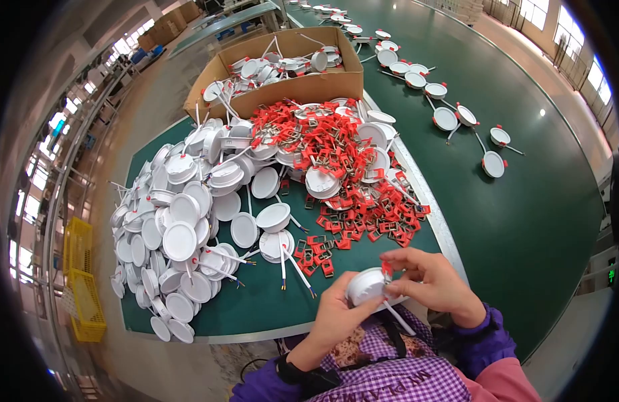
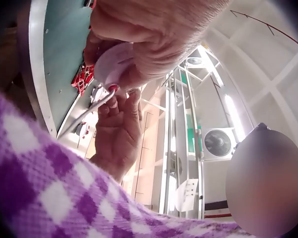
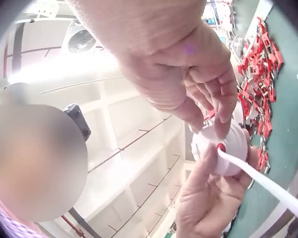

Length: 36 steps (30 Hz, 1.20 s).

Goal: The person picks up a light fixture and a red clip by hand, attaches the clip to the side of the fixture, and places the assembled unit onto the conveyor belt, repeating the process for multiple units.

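Note:
Close to the table's front edge, my left hand (image 1: 336,316) grips a white round downlight (image 1: 365,285) by its rim. A white cable (image 1: 399,319) hangs from the lamp toward my apron; the right wrist view shows it leaving a red grommet (image 3: 220,148) in the back of the housing. My right hand (image 1: 435,280) pinches a red spring clip (image 1: 387,268) against the lamp's side, thumb and fingertips right at the housing. In the right wrist view the right fingers partly hide that clip. Loose red clips (image 1: 317,253) lie on the green table just beyond the hands.
Many white downlights (image 1: 180,241) are heaped on the left of the table, beside a large pile of red clips (image 1: 316,134). A cardboard box (image 1: 302,88) of lamps stands behind. To the right, a green conveyor belt (image 1: 523,221) carries finished-looking lamps (image 1: 493,164). Yellow crates (image 1: 88,305) stand at left.

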Each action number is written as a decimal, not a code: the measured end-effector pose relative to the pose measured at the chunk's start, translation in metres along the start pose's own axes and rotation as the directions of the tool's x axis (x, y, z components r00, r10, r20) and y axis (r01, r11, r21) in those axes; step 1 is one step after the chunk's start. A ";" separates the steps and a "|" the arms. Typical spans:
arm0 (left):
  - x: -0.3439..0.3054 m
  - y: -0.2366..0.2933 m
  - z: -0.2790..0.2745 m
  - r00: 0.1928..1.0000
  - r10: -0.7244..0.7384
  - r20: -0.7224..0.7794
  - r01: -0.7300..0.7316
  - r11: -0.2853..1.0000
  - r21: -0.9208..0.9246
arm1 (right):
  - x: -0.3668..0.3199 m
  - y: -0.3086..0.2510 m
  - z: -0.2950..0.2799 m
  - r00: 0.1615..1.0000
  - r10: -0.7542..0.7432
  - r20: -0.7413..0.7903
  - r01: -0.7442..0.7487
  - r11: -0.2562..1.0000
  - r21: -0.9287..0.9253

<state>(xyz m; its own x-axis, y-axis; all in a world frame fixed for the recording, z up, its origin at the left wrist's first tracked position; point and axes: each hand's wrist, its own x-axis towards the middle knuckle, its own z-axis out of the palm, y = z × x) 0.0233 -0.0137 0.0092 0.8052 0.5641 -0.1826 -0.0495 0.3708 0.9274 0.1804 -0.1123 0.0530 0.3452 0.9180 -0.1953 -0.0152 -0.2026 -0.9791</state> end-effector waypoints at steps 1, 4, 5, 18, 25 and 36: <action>0.000 -0.002 0.000 0.997 -0.062 0.047 0.058 0.994 0.088 | -0.002 -0.003 -0.002 0.998 -0.026 0.050 0.035 0.983 -0.181; 0.001 -0.006 -0.002 0.995 -0.097 0.040 0.093 0.992 0.082 | -0.004 -0.009 0.003 0.995 -0.036 0.092 0.061 0.955 -0.290; 0.001 -0.007 -0.004 0.991 -0.131 0.041 0.128 0.989 0.080 | -0.005 -0.008 0.005 0.991 -0.070 0.112 0.104 0.937 -0.333; -0.029 -0.026 -0.038 0.964 -0.254 0.083 0.258 0.965 -0.051 | 0.040 0.002 0.015 0.889 0.130 0.440 0.031 0.940 -0.340; -0.027 -0.015 -0.036 0.958 -0.265 0.107 0.281 0.943 -0.180 | 0.099 0.040 0.051 0.897 -0.409 0.169 0.401 0.591 -0.700; -0.021 -0.029 -0.043 0.941 -0.322 0.103 0.336 0.921 -0.196 | 0.107 0.048 0.056 0.758 -0.406 0.511 0.609 0.155 -0.778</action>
<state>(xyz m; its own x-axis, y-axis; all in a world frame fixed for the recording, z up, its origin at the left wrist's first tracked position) -0.0177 -0.0046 -0.0275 0.8346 0.3358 -0.4368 0.1096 0.6757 0.7290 0.1642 -0.0046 -0.0183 -0.2123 0.9520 0.2204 0.9379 0.2619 -0.2275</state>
